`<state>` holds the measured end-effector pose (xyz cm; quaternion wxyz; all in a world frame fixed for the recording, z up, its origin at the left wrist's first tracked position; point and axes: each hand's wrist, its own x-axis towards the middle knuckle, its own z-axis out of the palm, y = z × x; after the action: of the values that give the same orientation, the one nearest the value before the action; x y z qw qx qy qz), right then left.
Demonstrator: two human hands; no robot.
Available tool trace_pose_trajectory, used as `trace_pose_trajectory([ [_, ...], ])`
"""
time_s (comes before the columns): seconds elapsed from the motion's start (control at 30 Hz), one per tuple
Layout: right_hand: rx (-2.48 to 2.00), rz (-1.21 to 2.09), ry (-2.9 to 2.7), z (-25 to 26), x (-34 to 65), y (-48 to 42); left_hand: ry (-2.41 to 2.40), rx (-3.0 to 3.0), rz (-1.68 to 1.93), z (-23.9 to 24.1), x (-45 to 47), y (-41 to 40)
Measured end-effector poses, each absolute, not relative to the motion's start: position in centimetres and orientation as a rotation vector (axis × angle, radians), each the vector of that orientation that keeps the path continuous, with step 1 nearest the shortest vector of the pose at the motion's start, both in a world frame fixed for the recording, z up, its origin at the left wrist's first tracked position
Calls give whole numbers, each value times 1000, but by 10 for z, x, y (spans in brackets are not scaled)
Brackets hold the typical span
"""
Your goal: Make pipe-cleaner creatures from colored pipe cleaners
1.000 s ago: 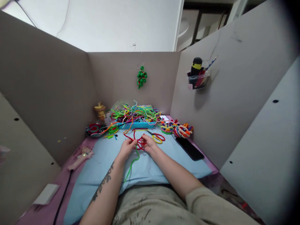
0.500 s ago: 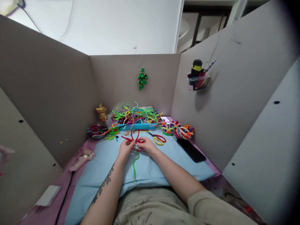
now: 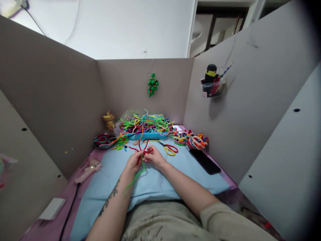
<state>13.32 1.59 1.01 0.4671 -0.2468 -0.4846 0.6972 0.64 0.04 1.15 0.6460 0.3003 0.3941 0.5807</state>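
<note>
Between my hands, over the blue cloth, is a bundle of red pipe cleaners (image 3: 141, 146) whose ends fan out like spokes. My left hand (image 3: 134, 160) is closed on the bundle from the left. A green pipe cleaner (image 3: 135, 176) trails down from the middle and crosses toward my left wrist. My right hand (image 3: 154, 157) pinches at the centre, where red and green meet; its fingertips partly hide which strand they grip. Scissors (image 3: 170, 149) with one red and one yellow handle lie just beyond my right hand.
A blue tray (image 3: 147, 136) heaped with coloured pipe cleaners stands at the back. Finished-looking fuzzy pieces (image 3: 197, 141) and a black phone (image 3: 205, 161) are on the right. A pink glue gun (image 3: 88, 170) with a cord lies left. Grey partitions (image 3: 142, 75) enclose the table.
The green pipe cleaner's loose end has swung from hanging straight down to lying toward the left forearm. Both hands and the red bundle have shifted slightly left.
</note>
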Motion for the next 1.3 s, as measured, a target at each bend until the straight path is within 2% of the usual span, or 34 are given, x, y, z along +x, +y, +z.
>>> trace_pose_trajectory([
  [0.7,-428,1761,-1165,15,131,11,837,560,1278,15,12,2],
  [0.93,-518,1714,-1152,10,139,21,811,773,1298,15,0,-3],
  [1.1,-641,1585,-1238,9,152,36,956,896,1228,21,-1,-11],
  [1.3,-762,1564,-1276,14,168,46,1185,979,1312,20,4,-8],
])
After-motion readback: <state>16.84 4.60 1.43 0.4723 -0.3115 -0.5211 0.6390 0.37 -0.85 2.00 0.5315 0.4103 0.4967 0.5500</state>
